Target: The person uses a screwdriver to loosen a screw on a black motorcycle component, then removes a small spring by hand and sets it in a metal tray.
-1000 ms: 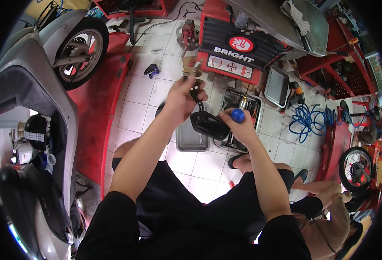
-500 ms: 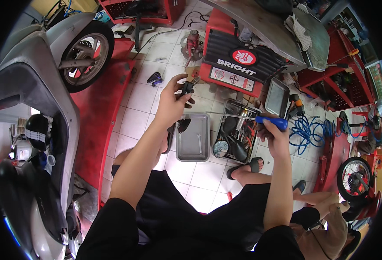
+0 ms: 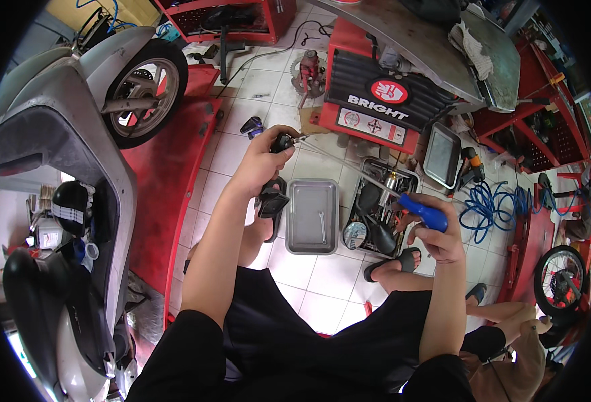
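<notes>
My left hand (image 3: 262, 161) is closed around a small black part (image 3: 282, 143) with a short metal end pointing right. Its exact kind is hard to make out. In my closed right hand (image 3: 444, 240) is a screwdriver with a blue handle (image 3: 424, 212) and a long thin shaft. The shaft slants up and left, its tip at or very near the part's metal end; contact cannot be made out. Below my left hand is a black blocky object (image 3: 272, 202), partly hidden by my forearm. Beside it lies a grey tray (image 3: 291, 224) holding a wrench (image 3: 321, 228).
A tray crowded with tools and black parts (image 3: 370, 218) lies right of the grey one. Ahead stands a red and black machine (image 3: 402, 94). A grey motorbike (image 3: 101, 107) is at left, a blue coiled hose (image 3: 479, 208) at right. Another person (image 3: 509, 352) sits at lower right.
The screwdriver's tip has swung up and left to the black part in my left hand. My left hand has turned, bringing the part's metal end to point right. The whole view has shifted slightly.
</notes>
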The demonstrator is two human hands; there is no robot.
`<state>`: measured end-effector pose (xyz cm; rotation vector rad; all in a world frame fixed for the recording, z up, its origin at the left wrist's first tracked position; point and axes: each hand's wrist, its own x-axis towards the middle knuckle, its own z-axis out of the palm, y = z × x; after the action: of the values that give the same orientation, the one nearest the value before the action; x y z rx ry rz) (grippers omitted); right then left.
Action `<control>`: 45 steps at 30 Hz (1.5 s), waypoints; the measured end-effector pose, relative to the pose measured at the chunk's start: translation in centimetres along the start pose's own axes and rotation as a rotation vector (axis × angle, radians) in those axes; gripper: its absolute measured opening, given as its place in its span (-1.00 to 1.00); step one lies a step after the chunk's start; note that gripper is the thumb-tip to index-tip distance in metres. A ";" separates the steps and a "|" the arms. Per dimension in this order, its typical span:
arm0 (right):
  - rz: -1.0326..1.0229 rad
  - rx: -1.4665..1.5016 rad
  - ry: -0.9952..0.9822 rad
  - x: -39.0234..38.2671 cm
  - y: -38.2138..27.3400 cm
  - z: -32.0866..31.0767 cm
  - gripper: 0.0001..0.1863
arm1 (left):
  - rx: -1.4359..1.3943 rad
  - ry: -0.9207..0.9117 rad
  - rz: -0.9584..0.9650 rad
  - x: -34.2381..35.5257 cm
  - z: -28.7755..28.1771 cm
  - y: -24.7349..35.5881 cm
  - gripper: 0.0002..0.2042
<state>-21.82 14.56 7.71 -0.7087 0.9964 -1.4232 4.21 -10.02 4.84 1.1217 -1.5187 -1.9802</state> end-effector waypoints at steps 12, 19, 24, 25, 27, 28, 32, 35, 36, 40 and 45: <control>-0.002 -0.070 -0.011 0.3 0.9 0.4 -0.38 | -0.001 -0.008 0.028 0.2 0.2 -0.7 -0.71; 0.017 -0.078 -0.012 0.5 1.0 0.5 -0.38 | -0.007 0.099 0.053 0.4 0.8 -1.3 -0.73; 0.011 -0.091 -0.021 0.4 1.0 0.5 -0.39 | 0.147 0.071 0.079 0.7 0.4 -1.3 -0.73; 0.009 -0.095 -0.016 0.5 1.1 0.6 -0.40 | 0.163 0.078 0.114 0.9 0.3 -1.6 -0.72; 0.006 -0.103 -0.006 0.5 1.1 0.7 -0.40 | 0.216 0.089 0.158 1.0 0.1 -2.0 -0.73; 0.016 -0.114 0.013 0.5 1.1 0.8 -0.40 | 0.255 0.094 0.168 1.0 0.0 -1.9 -0.73; 0.100 -0.143 0.066 0.2 0.9 0.6 -0.42 | 0.498 0.194 0.286 0.6 0.9 -1.5 -0.76; 0.203 -0.055 0.089 0.3 0.2 0.9 -0.44 | 0.613 0.205 0.366 0.6 0.8 -1.7 -0.76; 0.238 -0.009 0.096 0.4 0.0 1.0 -0.45 | 0.656 0.197 0.351 0.5 0.9 -1.7 -0.76; 0.415 -0.034 0.139 0.4 0.1 0.9 -0.52 | 0.791 0.207 0.403 0.3 1.5 -1.9 -0.75; 0.421 -0.142 0.172 0.2 1.4 0.9 -0.55 | 0.939 0.216 0.339 0.0 2.0 -2.3 -0.74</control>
<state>-20.40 14.30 6.85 -0.4465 1.3050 -1.0632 3.00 -8.03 2.83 1.2129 -2.3834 -0.8538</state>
